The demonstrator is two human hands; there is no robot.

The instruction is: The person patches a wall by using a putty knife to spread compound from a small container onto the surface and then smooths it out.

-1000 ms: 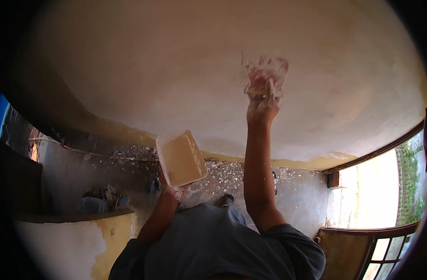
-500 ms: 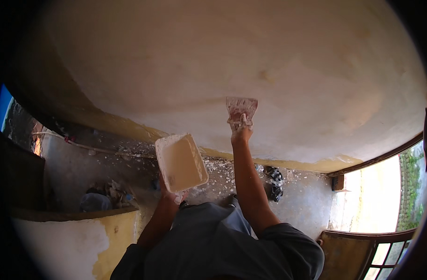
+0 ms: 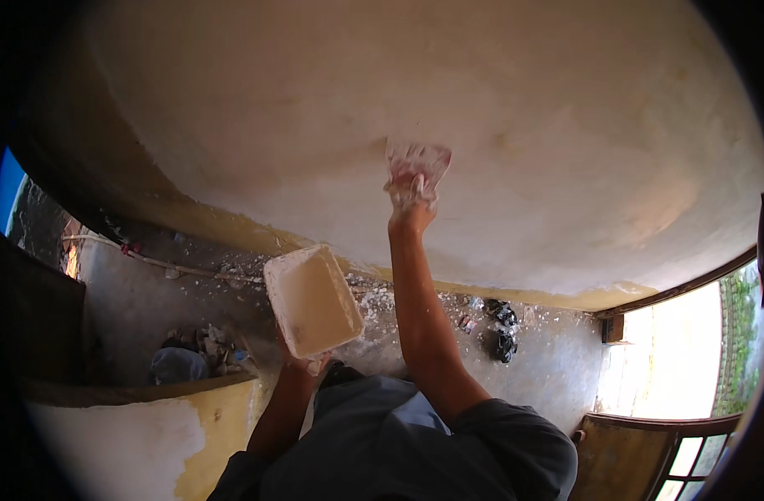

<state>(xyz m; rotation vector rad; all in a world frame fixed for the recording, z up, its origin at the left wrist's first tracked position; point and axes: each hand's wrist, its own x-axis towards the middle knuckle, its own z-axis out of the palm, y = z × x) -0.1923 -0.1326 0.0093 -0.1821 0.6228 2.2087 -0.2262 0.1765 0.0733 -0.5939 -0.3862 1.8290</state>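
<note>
My right hand (image 3: 412, 197), smeared with white filler, grips a wide putty knife (image 3: 419, 159) whose blade lies against the wall (image 3: 273, 125). The wall is coated in pale plaster, with a bare yellow strip along its foot. Low on the left, my left hand (image 3: 305, 361) holds up a rectangular plastic tub (image 3: 283, 309) from its near end, the fingers partly hidden beneath it. Cream-coloured putty (image 3: 319, 301) covers the inside of the tub, which is tilted a little.
White crumbs litter the floor (image 3: 549, 376) along the wall's foot. Black plastic bags (image 3: 505, 330) lie right of my arm. A pole (image 3: 181, 269) and a rubbish heap (image 3: 215, 346) are at left, behind a low yellow-and-white wall (image 3: 219, 426). A bright doorway (image 3: 662, 359) opens at right.
My right hand and the putty knife have moved up the wall and slightly left. The tub in my left hand has shifted slightly left and down in the picture.
</note>
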